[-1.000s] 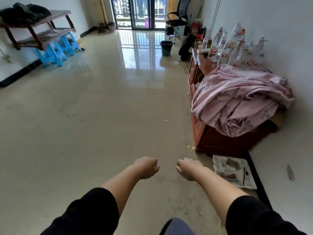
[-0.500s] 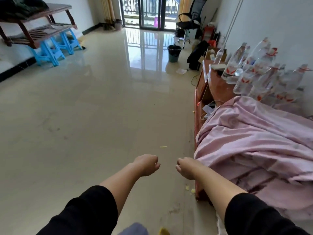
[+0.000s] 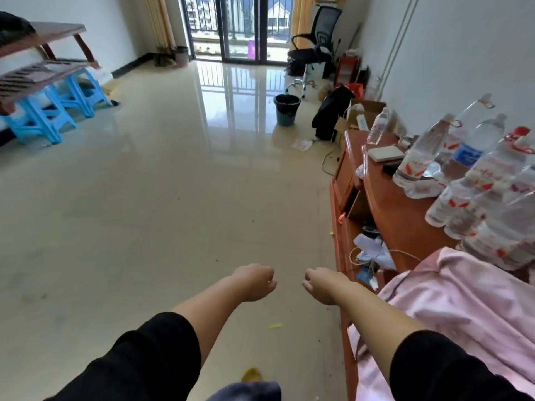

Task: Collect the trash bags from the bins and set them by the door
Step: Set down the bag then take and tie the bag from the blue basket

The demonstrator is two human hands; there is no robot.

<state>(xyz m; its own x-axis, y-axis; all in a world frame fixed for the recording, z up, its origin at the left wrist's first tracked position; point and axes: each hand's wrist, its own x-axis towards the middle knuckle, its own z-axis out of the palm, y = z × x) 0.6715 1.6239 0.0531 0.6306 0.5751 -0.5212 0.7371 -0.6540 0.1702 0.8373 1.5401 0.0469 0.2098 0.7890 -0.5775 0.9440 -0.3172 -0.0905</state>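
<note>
2 hands out front, both empty, fingers curled in.
L to R: 2 blue stools (image 3: 55, 111) under rack, left hand (image 3: 254, 280), 1 dark-lined bin (image 3: 286, 109) far across floor nr balcony door (image 3: 240, 27), right hand (image 3: 324, 286), desk (image 3: 396, 209) w/ bottles.

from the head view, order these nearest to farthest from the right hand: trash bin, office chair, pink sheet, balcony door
From the right hand:
1. pink sheet, just right of it
2. trash bin, ahead on the floor
3. office chair, beyond the bin
4. balcony door, far end

bottle labels (image 3: 417, 166) apparently printed, too blurred to read
</note>
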